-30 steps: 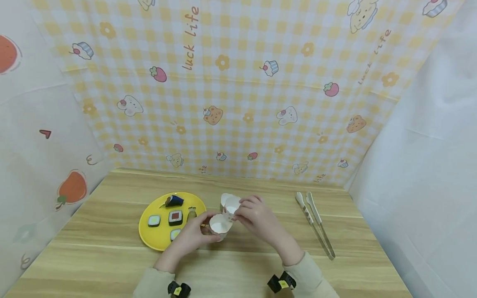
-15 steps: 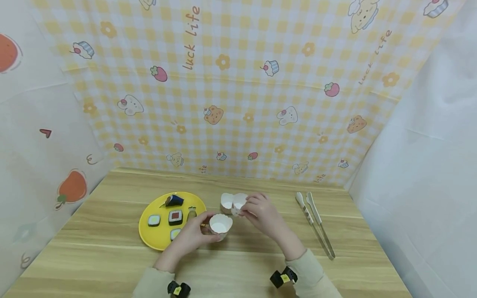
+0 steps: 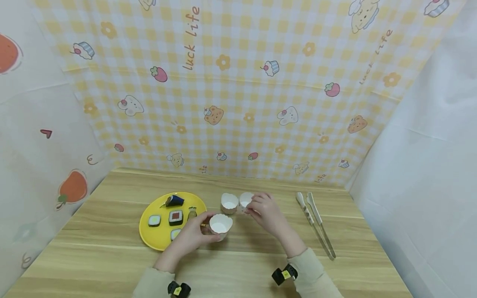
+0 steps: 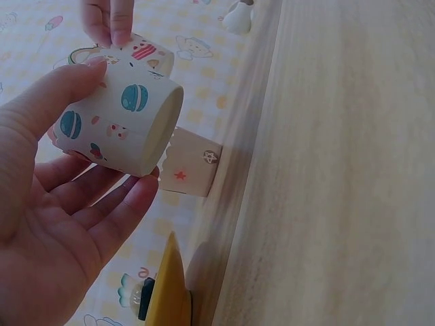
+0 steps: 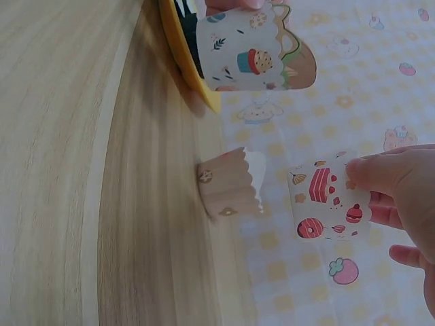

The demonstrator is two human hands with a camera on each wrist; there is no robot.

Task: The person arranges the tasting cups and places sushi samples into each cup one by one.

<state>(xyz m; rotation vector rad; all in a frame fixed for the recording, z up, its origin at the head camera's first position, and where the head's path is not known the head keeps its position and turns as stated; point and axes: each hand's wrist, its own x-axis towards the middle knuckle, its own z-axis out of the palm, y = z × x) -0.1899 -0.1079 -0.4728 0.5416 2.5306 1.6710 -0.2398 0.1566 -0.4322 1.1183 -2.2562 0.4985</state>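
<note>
Thumb on one side, fingers on the other, the left hand [image 3: 194, 230] grips the left cup [image 3: 220, 227], mouth up and raised off the table [image 3: 231, 269]. At its 2 o'clock, the right hand [image 3: 266, 212] pinches the right cup [image 5: 327, 202] near the rim, also aloft.

That thin pinch is the likely weak point: too much pressure may crease the paper wall, too little may drop the cup. The third cup [image 3: 229, 204] stands upright just beside, at the right cup's 9 o'clock, where a sideways swing by either held cup could topple it.

At the left hand's 9 o'clock, a yellow plate [image 3: 148, 236] bears rolls [image 3: 175, 217], a blue piece [image 3: 175, 201] and a pineapple-like piece [image 3: 191, 212]. The left hand obscures the plate's near-right edge; a low sweep there might jostle the pieces. Tongs [image 3: 316, 212] lie at the right hand's 3 o'clock, well apart from the cups. A checked cloth [image 3: 238, 87] hangs behind, at 12 o'clock.
</note>
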